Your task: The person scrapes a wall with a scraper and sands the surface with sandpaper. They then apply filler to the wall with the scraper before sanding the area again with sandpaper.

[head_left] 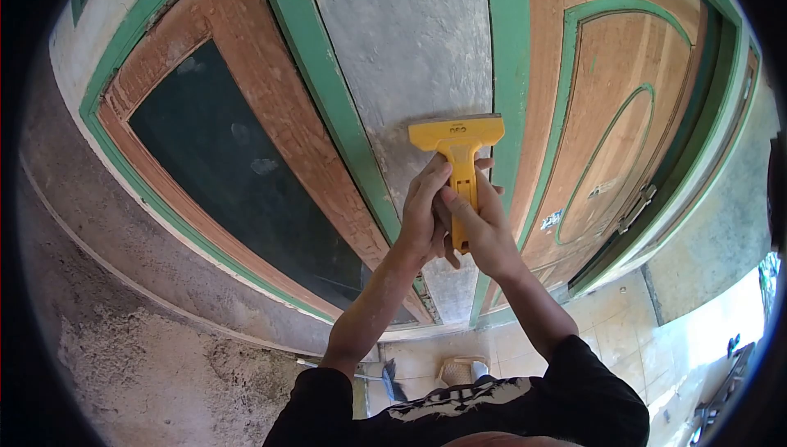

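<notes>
A yellow wide-bladed scraper (pixel 457 132) is held in both hands, its head up and its handle pointing down toward me. My left hand (pixel 422 211) grips the handle from the left, fingers partly behind it. From the other side my right hand (pixel 486 230) wraps the handle, with its thumb along the front. The scraper's blade edge lies against the grey wall strip (pixel 402 33), near the green frame post (pixel 508 45) on the right.
To the left is a window with a stripped wooden frame (pixel 254 78) and dark glass (pixel 238 160). A wooden door (pixel 607 111) with green trim stands at right. Below are a rough dirt patch (pixel 164 373), a tiled floor (pixel 607 324) and a woven basket-like item (pixel 457 372).
</notes>
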Available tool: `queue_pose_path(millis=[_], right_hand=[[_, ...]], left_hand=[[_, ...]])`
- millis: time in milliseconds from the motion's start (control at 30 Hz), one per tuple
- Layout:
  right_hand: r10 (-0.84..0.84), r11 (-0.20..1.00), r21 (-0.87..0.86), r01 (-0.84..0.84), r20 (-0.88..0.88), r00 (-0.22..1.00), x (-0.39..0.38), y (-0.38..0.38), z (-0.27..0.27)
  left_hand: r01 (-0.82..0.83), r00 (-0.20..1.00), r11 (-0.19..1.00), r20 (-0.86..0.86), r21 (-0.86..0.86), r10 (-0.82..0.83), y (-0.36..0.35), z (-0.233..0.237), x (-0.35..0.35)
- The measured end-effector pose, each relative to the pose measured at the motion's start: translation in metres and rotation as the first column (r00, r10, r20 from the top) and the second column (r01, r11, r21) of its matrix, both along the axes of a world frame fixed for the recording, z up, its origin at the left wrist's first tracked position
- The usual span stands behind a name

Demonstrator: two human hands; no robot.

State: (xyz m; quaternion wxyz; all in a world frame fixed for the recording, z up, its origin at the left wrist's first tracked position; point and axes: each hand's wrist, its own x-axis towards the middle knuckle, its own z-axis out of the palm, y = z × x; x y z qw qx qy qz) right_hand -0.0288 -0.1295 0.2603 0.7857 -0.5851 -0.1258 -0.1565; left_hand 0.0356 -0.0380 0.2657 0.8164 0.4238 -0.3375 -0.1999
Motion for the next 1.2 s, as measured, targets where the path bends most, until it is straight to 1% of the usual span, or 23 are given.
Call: queue_pose_path(millis=[33, 100, 133, 200, 233, 300, 333, 400, 433, 500, 533, 600, 633, 700, 733, 800, 933, 1000, 1033, 1100, 1133, 1167, 1200], right_hand=[[-0.001, 1.000, 0.000, 0.001, 0.001, 1.000, 0.001, -0.004, 0.002], [0.140, 0.989, 0.057, -0.139, -0.031, 0.990, 0.003, -0.010, 0.003], [0.137, 0.989, 0.058, -0.135, -0.036, 0.990, 0.004, -0.008, 0.001], [-0.018, 0.996, 0.086, 0.020, -0.023, 1.000, 0.010, 0.001, -0.003], [-0.019, 0.996, 0.086, 0.021, -0.025, 0.999, 0.013, 0.004, -0.004], [-0.164, 0.983, 0.099, 0.157, 0.069, 0.984, 0.017, 0.010, -0.005], [-0.164, 0.983, 0.100, 0.157, 0.069, 0.984, 0.017, 0.009, -0.005], [-0.124, 0.992, 0.021, 0.123, 0.075, 0.989, 0.014, 0.002, -0.003], [-0.126, 0.992, 0.023, 0.124, 0.073, 0.989, 0.013, 0.002, -0.002], [-0.181, 0.983, 0.010, 0.181, 0.021, 0.983, 0.010, 0.002, 0.002], [-0.183, 0.983, 0.011, 0.183, 0.018, 0.983, 0.008, 0.000, 0.004], [-0.143, 0.989, -0.022, 0.143, -0.003, 0.990, 0.006, -0.005, 0.009], [-0.144, 0.989, -0.016, 0.144, -0.003, 0.990, 0.005, -0.005, 0.010], [-0.208, 0.971, -0.128, 0.201, -0.043, 0.977, 0.002, -0.007, 0.010], [-0.211, 0.970, -0.128, 0.204, -0.043, 0.976, 0.003, -0.009, 0.009], [-0.216, 0.945, -0.243, 0.218, 0.037, 0.976, 0.005, -0.012, 0.010], [-0.209, 0.951, -0.223, 0.215, 0.052, 0.977, 0.007, -0.010, 0.013], [-0.344, 0.894, -0.267, 0.359, 0.103, 0.933, 0.009, -0.007, 0.014], [-0.348, 0.893, -0.270, 0.361, 0.098, 0.933, 0.010, -0.009, 0.021], [-0.287, 0.878, -0.377, 0.295, 0.078, 0.955, 0.010, -0.014, 0.047], [-0.306, 0.888, -0.355, 0.293, 0.020, 0.952, 0.009, -0.012, 0.055], [-0.309, 0.886, -0.357, 0.296, 0.020, 0.951, 0.010, -0.012, 0.054], [-0.312, 0.876, -0.369, 0.311, 0.060, 0.948, 0.011, -0.012, 0.048]], left_hand=[[0.001, 1.000, 1.000, 0.001, 0.000, -0.001, -0.001, 0.001, -0.001], [0.076, 0.995, 0.987, -0.047, -0.141, -0.083, -0.002, 0.002, -0.005], [0.078, 0.995, 0.987, -0.051, -0.142, -0.087, -0.004, 0.000, -0.007], [0.074, 0.991, 0.986, -0.101, -0.148, -0.090, -0.008, -0.002, -0.009], [0.070, 0.988, 0.986, -0.125, -0.151, -0.089, -0.009, -0.004, -0.010], [0.060, 0.982, 0.986, -0.170, -0.154, -0.086, -0.012, -0.005, -0.011], [0.054, 0.978, 0.986, -0.193, -0.155, -0.084, -0.013, -0.006, -0.011], [0.043, 0.967, 0.986, -0.240, -0.158, -0.081, -0.015, -0.008, -0.010], [0.044, 0.967, 0.987, -0.242, -0.157, -0.082, -0.017, -0.010, -0.007], [0.092, 0.995, 0.993, -0.027, -0.076, -0.094, -0.020, -0.011, -0.003], [0.093, 0.995, 0.993, -0.030, -0.074, -0.096, -0.021, -0.010, -0.004], [0.164, 0.967, 0.971, -0.166, -0.176, -0.194, -0.021, -0.004, -0.008], [0.165, 0.967, 0.971, -0.166, -0.171, -0.193, -0.020, -0.004, -0.007], [0.169, 0.953, 0.956, -0.209, -0.242, -0.221, -0.019, -0.006, -0.007], [0.172, 0.952, 0.955, -0.210, -0.242, -0.224, -0.019, -0.005, -0.008], [0.056, 0.975, 0.979, -0.200, -0.197, -0.096, -0.020, -0.001, -0.011], [0.069, 0.985, 0.976, -0.141, -0.206, -0.100, -0.024, -0.002, -0.004], [0.038, 0.986, 0.971, -0.147, -0.235, -0.074, -0.027, 0.002, -0.003], [0.040, 0.985, 0.971, -0.153, -0.237, -0.078, -0.026, 0.008, -0.002], [0.053, 0.990, 0.967, -0.116, -0.251, -0.084, -0.024, 0.029, 0.001], [0.051, 0.991, 0.968, -0.103, -0.247, -0.079, -0.024, 0.040, 0.001], [0.055, 0.991, 0.967, -0.104, -0.249, -0.083, -0.024, 0.038, 0.002], [0.055, 0.991, 0.972, -0.109, -0.229, -0.082, -0.023, 0.031, 0.003]])
